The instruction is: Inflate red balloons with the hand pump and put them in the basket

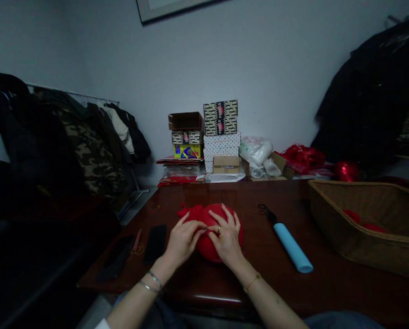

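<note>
Fingers of our left hand [184, 238] and right hand [226, 241] pinch at the red balloon [208, 250], close to the front edge of the worktop [262, 265]. It looks already inflated; whether its neck is tied, we cannot tell.

head-worn view from just behind table [259, 246], facing forward, down, toward wall [280, 64]

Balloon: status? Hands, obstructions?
Left hand, right hand: fingertips together at red balloon, exact grip unclear. Balloon round, on table. Phone left, blue tube right, both apart from balloon.
</note>
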### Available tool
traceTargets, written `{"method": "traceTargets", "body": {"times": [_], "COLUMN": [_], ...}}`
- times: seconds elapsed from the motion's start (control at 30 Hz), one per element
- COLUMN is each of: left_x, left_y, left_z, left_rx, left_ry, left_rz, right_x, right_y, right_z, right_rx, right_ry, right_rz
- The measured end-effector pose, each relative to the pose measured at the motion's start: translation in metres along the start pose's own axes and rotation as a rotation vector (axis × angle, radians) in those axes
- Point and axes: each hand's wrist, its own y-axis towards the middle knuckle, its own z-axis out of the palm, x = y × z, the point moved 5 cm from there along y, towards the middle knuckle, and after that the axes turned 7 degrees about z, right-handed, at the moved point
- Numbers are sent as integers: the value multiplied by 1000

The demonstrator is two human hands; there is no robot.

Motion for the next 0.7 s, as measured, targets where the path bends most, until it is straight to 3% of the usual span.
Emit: {"method": "traceTargets", "body": {"times": [0.23, 0.5, 0.7], "left_x": [-24, -30, -27], "left_y": [-11, -11, -13], "left_z": [10, 20, 24], "left_rx": [-179, -200, -304], "left_ry": [266, 305, 321], "left_rz": [-79, -166, -170], "right_x": [7, 13, 17], "right_y": [-3, -6, -7], "right_z": [-1, 0, 1], "right_rx": [-117, -202, -210], "right_ry": [-24, -72, -78], "right_rz": [16, -20, -32]}}
